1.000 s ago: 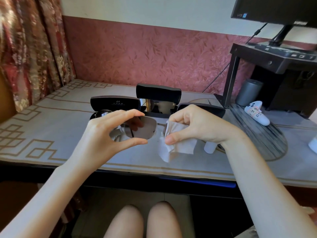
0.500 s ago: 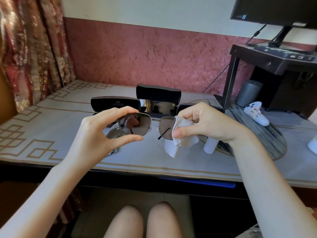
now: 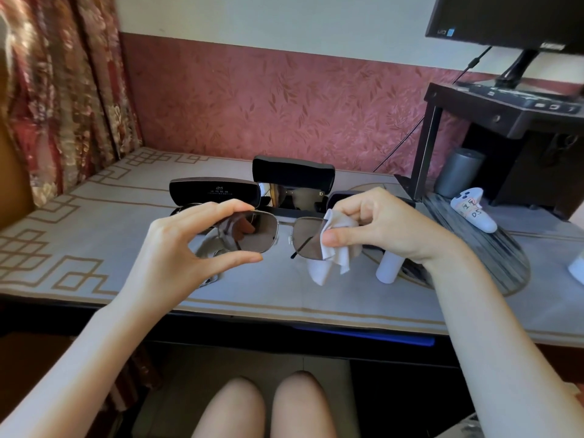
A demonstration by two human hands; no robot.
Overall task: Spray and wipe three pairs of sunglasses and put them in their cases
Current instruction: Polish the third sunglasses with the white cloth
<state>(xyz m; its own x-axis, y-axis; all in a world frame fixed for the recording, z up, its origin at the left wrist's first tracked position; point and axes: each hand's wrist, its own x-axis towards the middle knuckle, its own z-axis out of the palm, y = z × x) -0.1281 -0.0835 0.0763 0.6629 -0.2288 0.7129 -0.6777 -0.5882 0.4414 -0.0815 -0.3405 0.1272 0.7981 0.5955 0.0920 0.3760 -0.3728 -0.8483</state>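
My left hand [image 3: 177,248] pinches the left lens of a pair of metal-framed sunglasses [image 3: 264,233] between thumb and fingers, holding them above the table. My right hand [image 3: 379,227] pinches a white wiping cloth [image 3: 335,257] over the right lens. Behind them three black cases stand open: one at the left [image 3: 215,191], one in the middle [image 3: 294,175] with dark sunglasses [image 3: 297,197] inside, and one at the right [image 3: 341,197] mostly hidden by my right hand. A white spray bottle [image 3: 390,270] lies under my right wrist.
The table [image 3: 94,235] has a patterned beige cover. A dark oval mat [image 3: 493,257] lies at the right with a white game controller [image 3: 474,213] behind it. A black monitor stand [image 3: 505,115] and a grey cylinder [image 3: 461,175] stand at the back right. A curtain [image 3: 63,90] hangs at the left.
The sunglasses have turned to face me more squarely, and my right hand has moved the cloth onto the right lens. My left hand keeps its pinch on the left lens.
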